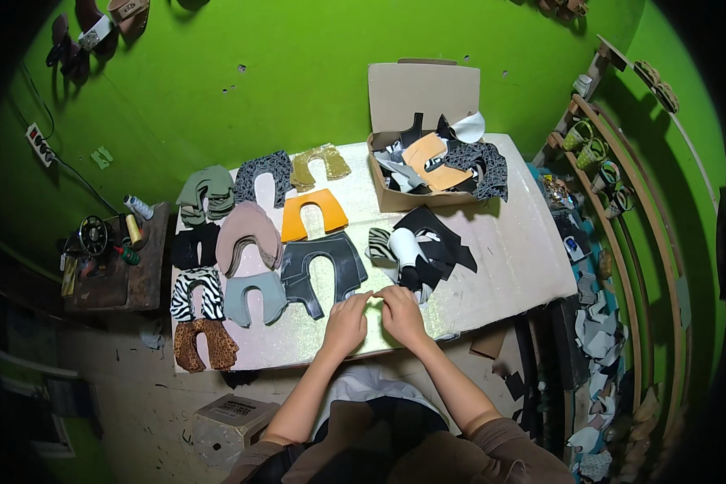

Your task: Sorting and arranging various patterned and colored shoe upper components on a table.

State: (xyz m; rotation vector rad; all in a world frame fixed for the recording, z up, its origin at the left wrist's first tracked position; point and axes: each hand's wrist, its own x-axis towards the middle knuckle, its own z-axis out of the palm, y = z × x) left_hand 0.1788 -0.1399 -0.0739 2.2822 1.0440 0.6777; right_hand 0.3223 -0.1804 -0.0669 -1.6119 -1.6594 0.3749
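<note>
My left hand (348, 323) and my right hand (401, 316) meet fingertip to fingertip at the table's near edge. The fingers of both are curled in; whatever they pinch, if anything, is too small to make out. Just left of them lies a stack of black U-shaped leather pieces (297, 270). Beyond my right hand is a loose heap of black pieces (442, 246), with a rolled white piece (406, 247) and a zebra-print piece (381, 247). Nearby stacks of the same U shape are orange (328, 210), grey-blue (242, 300) and pink (235, 231).
More cut stacks sit leftward: zebra-print (187, 292), leopard-print (187, 343), green (204, 194) and gold (302, 168). An open cardboard box (391, 200) of mixed pieces stands at the back. A sewing machine (93, 235) is at left; a wooden rack (595, 179) with sandals, at right.
</note>
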